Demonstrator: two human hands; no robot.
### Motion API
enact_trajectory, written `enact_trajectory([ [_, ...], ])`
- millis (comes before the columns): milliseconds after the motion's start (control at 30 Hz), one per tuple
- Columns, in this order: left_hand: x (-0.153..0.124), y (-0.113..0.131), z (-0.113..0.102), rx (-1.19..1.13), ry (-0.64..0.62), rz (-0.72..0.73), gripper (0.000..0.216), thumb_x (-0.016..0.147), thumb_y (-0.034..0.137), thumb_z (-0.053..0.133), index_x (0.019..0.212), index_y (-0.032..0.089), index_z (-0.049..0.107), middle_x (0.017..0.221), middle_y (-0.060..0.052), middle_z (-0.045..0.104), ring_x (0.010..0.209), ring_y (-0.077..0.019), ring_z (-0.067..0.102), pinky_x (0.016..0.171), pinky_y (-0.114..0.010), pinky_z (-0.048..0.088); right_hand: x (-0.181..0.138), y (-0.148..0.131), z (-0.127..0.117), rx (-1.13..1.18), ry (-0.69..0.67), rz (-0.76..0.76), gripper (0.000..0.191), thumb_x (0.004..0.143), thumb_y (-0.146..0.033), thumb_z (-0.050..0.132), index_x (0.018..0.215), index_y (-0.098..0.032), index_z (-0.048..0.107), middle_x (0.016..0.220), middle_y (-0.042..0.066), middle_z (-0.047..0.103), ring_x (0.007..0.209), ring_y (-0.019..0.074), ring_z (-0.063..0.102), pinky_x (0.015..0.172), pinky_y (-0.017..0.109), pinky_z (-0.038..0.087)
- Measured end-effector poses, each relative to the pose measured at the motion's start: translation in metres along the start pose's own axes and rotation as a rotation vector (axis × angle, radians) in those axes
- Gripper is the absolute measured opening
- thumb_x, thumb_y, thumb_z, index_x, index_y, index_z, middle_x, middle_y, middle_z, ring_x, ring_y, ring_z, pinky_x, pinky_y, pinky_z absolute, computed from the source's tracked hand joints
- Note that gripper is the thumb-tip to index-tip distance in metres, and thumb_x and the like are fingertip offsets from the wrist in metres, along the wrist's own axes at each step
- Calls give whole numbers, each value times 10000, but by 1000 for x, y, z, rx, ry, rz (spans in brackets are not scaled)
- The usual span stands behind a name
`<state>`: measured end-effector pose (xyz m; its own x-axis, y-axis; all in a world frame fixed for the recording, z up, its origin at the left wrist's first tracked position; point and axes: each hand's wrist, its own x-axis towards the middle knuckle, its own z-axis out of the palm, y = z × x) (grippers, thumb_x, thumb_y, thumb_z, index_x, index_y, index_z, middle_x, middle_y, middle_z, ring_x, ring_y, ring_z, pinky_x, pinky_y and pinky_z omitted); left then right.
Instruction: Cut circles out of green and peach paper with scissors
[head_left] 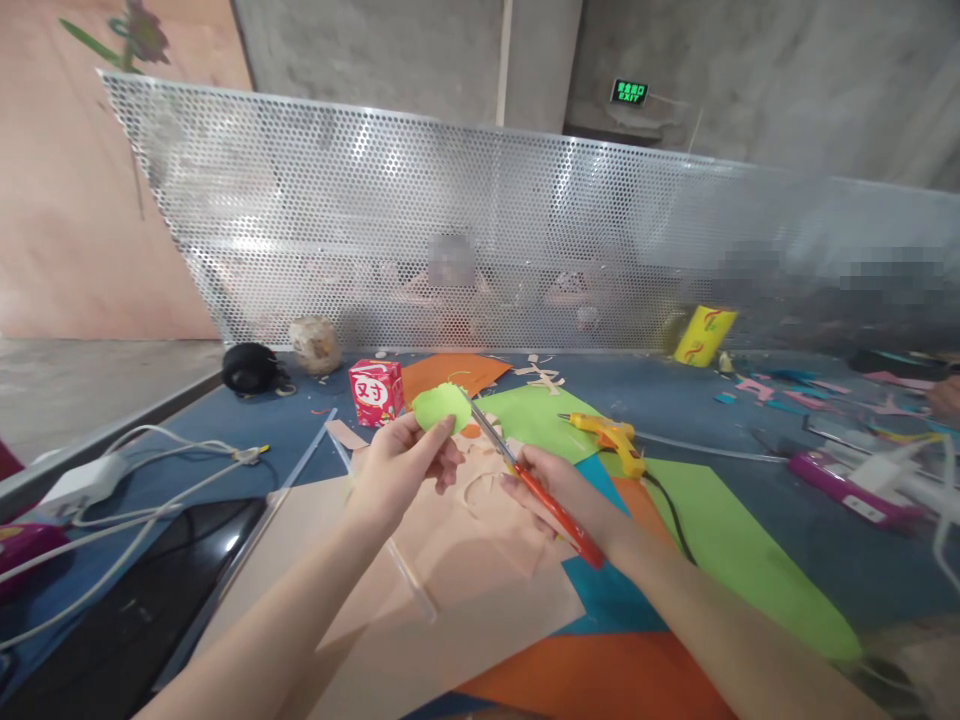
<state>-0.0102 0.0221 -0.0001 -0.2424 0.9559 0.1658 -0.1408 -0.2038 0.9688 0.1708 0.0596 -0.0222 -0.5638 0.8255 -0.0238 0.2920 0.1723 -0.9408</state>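
Observation:
My left hand (409, 455) pinches a small rounded piece of lime-green paper (437, 408) between thumb and fingers. Its upper edge looks jagged. In my right hand (551, 485) is a pair of scissors (556, 512) with red-orange handles. The blades point up and left, with their tips at the right edge of the green piece. Whether the blades touch the paper I cannot tell. Below both hands lies a large pale pink sheet (420, 600), with cut scraps on it near the scissors.
A yellow glue gun (611, 440) lies right of the scissors on green sheets (720, 530). Beyond my left hand stands a red-pink carton (376, 392). A perforated metal screen (390, 220) closes off the back. White cables (172, 490) and a black tablet-like panel (142, 600) lie left.

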Motion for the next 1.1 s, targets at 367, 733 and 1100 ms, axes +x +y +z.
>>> enact_trajectory([
  [367,4,3,-5,41,60,86,302,725,379,686,604,157,522,482,28,586,325,-72,497,326,-190,394,-1,-2,0,4,1,37,431,767,-508,686,682,-227,370,518,-113,359,353,48,324,361,201,255],
  [733,1,-2,-6,154,4,124,314,769,415,663,646,166,517,518,19,616,354,-101,544,336,-209,425,1,1,-1,4,11,9,421,780,-488,678,685,-226,363,567,-103,365,396,48,321,386,198,296],
  [1100,3,1,-7,162,24,93,328,776,450,622,664,171,491,489,35,589,352,-106,547,326,-205,419,-1,-2,2,18,22,30,434,768,-486,689,667,-225,358,532,-109,368,350,38,305,343,193,255],
])
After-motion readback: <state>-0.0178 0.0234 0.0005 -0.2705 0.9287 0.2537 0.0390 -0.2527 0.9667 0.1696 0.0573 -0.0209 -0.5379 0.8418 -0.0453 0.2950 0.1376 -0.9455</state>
